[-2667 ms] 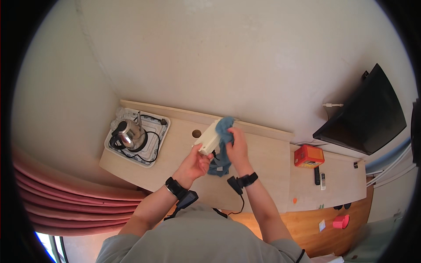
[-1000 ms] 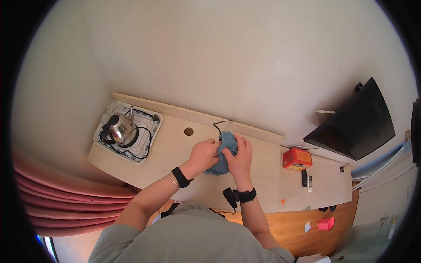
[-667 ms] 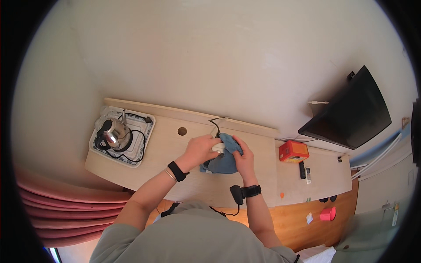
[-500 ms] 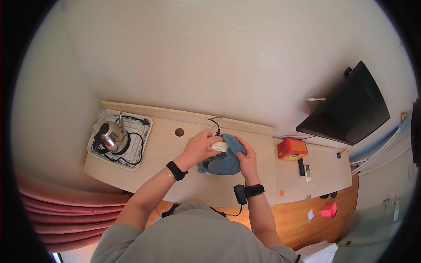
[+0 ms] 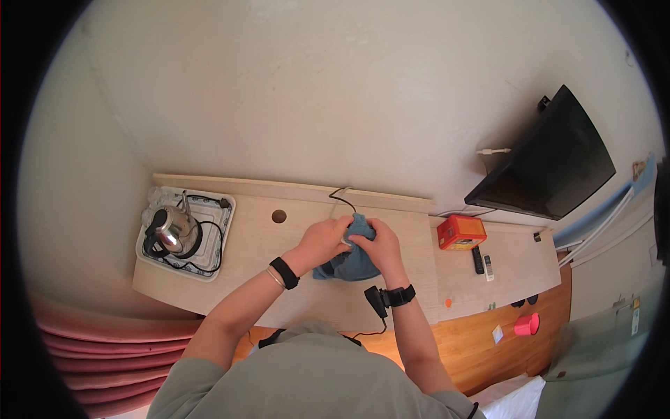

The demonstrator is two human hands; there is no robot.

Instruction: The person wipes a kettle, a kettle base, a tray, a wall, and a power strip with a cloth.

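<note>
I had the blue cloth (image 5: pixel 352 267) bunched over the desk (image 5: pixel 259 255), against a pale block (image 5: pixel 346 241) (mostly hidden from me). The left hand (image 5: pixel 324 242) pinched the block, the right hand (image 5: pixel 383 249) the cloth. Well to the left, 1 kettle (image 5: pixel 172 231) stood on a tray (image 5: pixel 209 210).

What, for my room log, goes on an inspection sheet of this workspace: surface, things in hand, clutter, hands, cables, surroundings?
Surface: pale desk with a round hole.
Things in hand: blue cloth, bunched against a mostly hidden pale item.
Clutter: kettle on tray at left; red box, black remote and white remote at right.
Left hand: closed on the pale item.
Right hand: closed on the blue cloth.
Cables: black cord from the back edge toward the hands; another cord across the tray.
Surroundings: TV at right, pink curtain lower left, pink container on the floor.
</note>
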